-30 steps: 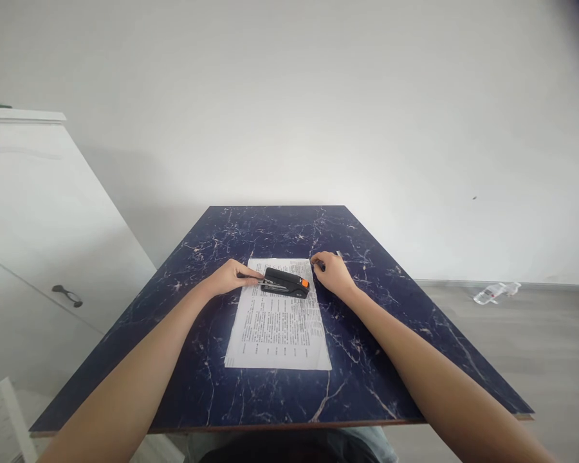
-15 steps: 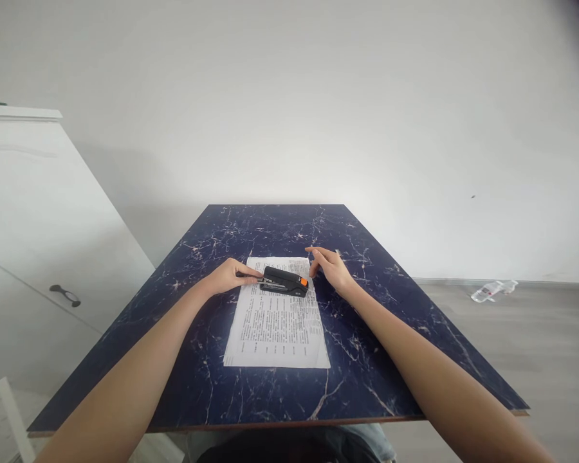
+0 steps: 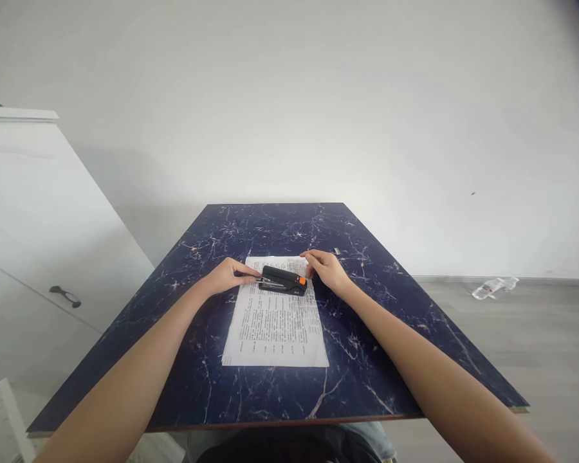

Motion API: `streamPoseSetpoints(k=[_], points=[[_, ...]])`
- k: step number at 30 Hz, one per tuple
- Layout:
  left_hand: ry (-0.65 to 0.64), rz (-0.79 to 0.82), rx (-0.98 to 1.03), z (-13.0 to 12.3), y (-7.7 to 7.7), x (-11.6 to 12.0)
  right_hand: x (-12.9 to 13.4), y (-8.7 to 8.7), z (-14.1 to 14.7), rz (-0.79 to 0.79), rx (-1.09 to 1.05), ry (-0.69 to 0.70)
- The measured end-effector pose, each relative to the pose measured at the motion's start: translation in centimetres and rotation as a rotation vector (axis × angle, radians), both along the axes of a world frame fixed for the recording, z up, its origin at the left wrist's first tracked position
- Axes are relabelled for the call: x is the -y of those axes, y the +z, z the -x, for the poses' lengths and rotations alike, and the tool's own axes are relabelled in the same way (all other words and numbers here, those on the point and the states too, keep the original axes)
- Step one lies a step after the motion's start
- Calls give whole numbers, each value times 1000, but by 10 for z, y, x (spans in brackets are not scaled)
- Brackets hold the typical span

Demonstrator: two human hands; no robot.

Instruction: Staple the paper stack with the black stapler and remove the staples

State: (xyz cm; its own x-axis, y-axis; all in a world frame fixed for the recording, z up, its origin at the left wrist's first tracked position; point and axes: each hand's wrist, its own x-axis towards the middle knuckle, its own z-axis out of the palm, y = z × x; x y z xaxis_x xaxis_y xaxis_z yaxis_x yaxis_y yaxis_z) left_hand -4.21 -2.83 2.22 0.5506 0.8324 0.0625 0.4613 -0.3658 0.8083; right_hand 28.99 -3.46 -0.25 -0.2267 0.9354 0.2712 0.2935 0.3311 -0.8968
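A black stapler [image 3: 280, 281] with an orange patch at its right end lies across a stack of printed sheets [image 3: 275, 331]. My left hand [image 3: 226, 276] pinches the stapler's left end, where a thin silvery part sticks out between thumb and fingers. My right hand [image 3: 329, 270] is just beyond the stapler's orange end, over the paper's upper right edge. Its thumb and index finger are drawn together, and anything between them is too small to make out. On the table behind that hand lies a small silvery piece [image 3: 336, 251], perhaps a strip of staples.
The dark blue marbled table [image 3: 270, 225] reaches toward a pale wall. At the left stands a white cabinet [image 3: 33, 212] with a dark handle [image 3: 65, 296]. A crumpled clear plastic bottle [image 3: 495, 288] lies on the floor at the right.
My right hand has moved slightly left, closer to the stapler, and its fingers have drawn together. The small silvery piece behind it now shows more fully. My left hand keeps its pinch.
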Motion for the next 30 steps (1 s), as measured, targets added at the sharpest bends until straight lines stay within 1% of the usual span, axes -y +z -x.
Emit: streamPoseSetpoints(k=[4,18,23,27,29,30], points=[[13,1,3,0,1,1,1,1,-1,-19,63,4],[-19,-13,-47,0,0,0,3,1,1,-3,100,4],[-63,-30,-56,3,1,0,5,2,3,-31,132,-4],[-130,-18,-90,10,3,-1,9,8,4,-129,164,-23],[-168,29,-109,13,4,-2,12,12,4,-162,154,20],[-185,54,-109,15,5,-3,13,14,5,-164,144,62]])
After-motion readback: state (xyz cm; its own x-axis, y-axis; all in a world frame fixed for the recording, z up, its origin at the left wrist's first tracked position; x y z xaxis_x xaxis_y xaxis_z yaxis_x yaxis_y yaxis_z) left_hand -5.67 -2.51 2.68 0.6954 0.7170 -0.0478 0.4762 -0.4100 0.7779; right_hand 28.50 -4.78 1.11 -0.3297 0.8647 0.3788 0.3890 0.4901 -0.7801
